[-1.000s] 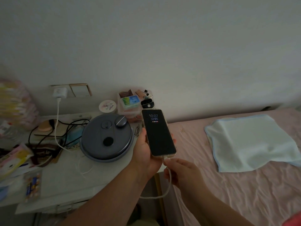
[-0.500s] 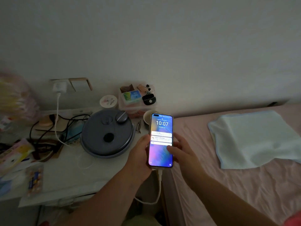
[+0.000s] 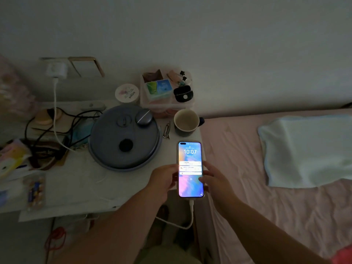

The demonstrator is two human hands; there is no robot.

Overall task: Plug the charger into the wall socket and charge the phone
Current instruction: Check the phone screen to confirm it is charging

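The phone (image 3: 190, 169) is lit, showing 10:07 on a colourful lock screen, over the right edge of the bedside table. My left hand (image 3: 163, 181) grips its left side. My right hand (image 3: 214, 180) grips the right side with the thumb on the screen. A white cable (image 3: 187, 219) is plugged into the phone's bottom end and loops down and left. The white charger (image 3: 55, 70) sits in the wall socket at upper left, its cable (image 3: 55, 115) hanging down onto the table.
On the white table (image 3: 76, 185) stand a round grey lidded appliance (image 3: 123, 137), a mug (image 3: 186, 121), a clear box of small items (image 3: 165, 90), a round tin (image 3: 127, 92) and tangled black cords (image 3: 49, 128). A pink bed (image 3: 266, 206) with a pale towel (image 3: 308, 149) lies right.
The phone screen went from dark to the lit lock screen. My right hand left the cable end below the phone and took hold of the phone's right side. The phone sank lower.
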